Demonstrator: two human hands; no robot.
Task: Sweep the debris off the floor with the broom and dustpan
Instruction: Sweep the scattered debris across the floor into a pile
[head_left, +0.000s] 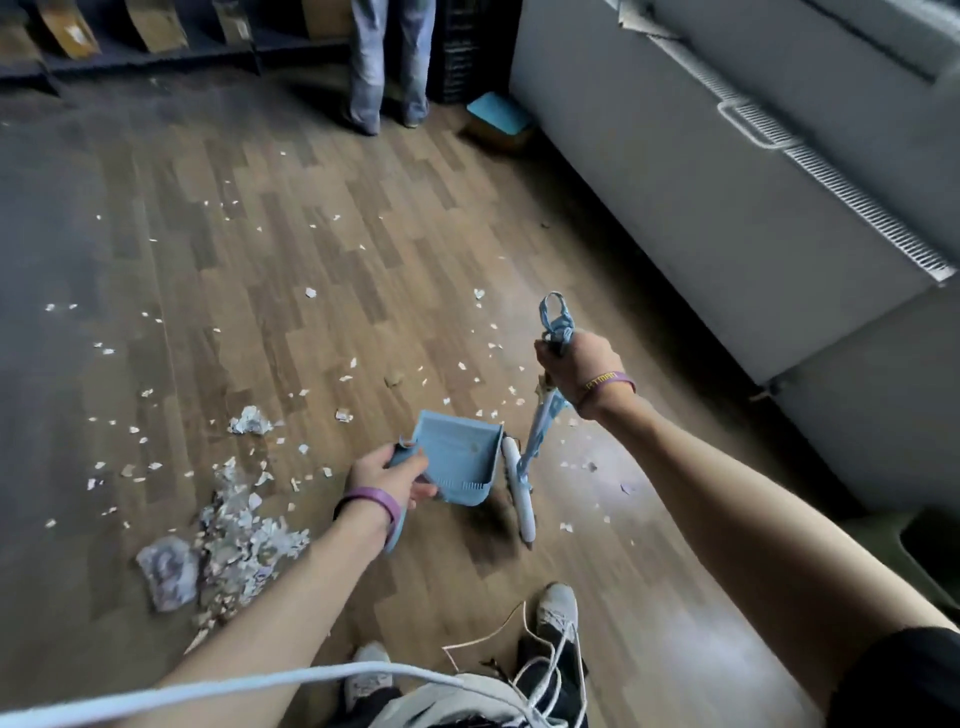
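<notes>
My left hand (387, 478) grips the handle of a light blue dustpan (457, 457), which is held above the wooden floor with its mouth facing away from me. My right hand (579, 366) is closed around the top of a light blue broom handle (540, 431). The broom's white head (519, 493) sits low, just right of the dustpan. White paper scraps (332, 374) are scattered across the floor. A denser pile of torn paper (239, 540) lies to the left of my left arm, with a crumpled sheet (169, 571) beside it.
A long white chest freezer (727, 171) runs along the right wall. Another person's legs (387, 62) stand at the far end by dark shelving (130, 57). A blue-lidded box (498, 122) sits near the freezer's corner. My shoes (558, 610) and white cords (519, 670) are at the bottom.
</notes>
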